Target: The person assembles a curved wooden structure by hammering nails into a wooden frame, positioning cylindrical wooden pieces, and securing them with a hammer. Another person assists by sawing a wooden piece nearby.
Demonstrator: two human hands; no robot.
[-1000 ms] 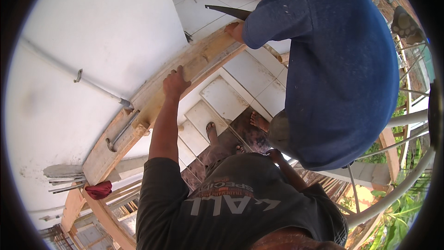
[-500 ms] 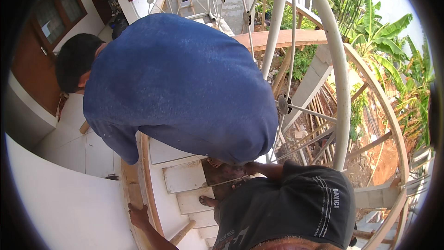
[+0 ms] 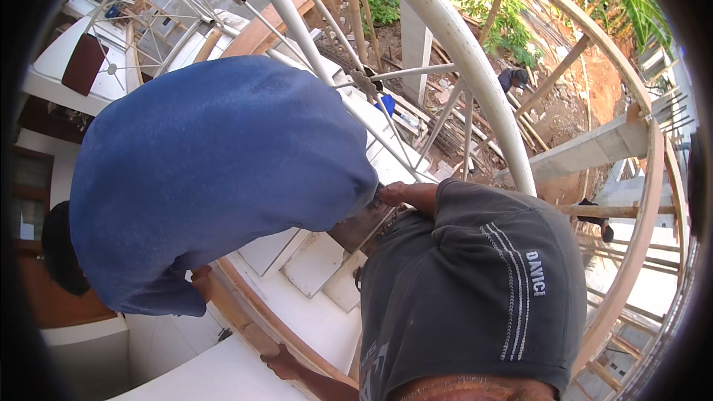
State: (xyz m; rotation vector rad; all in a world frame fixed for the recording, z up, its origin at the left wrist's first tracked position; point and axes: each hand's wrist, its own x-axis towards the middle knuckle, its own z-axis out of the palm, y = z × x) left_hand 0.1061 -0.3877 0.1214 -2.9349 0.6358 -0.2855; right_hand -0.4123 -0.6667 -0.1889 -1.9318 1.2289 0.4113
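My left hand [image 3: 281, 362] is closed round the edge of a curved wooden rail [image 3: 249, 324] running along the white stair wall. My right hand [image 3: 394, 193] is closed beside a co-worker's hip; what it grips is hidden. Below it lies a dark brown slab-like surface [image 3: 355, 232], partly covered by the bodies. The co-worker, in a blue shirt [image 3: 215, 171], bends forward close to me on the left, one hand [image 3: 202, 282] at the same rail farther up. Pale stair treads [image 3: 313, 263] show between us.
A thick white curved pipe [image 3: 475, 89] with thin metal struts rises on the right. Beyond it, a curved wooden frame [image 3: 631, 74] surrounds a drop to a dirt yard with timber and another person [image 3: 512, 79]. A brown door [image 3: 67, 289] stands at the left.
My view has swung, so the co-worker and stairs appear farther left and the yard shows more. My left hand remains on the rail; the right stays near the co-worker's hip.
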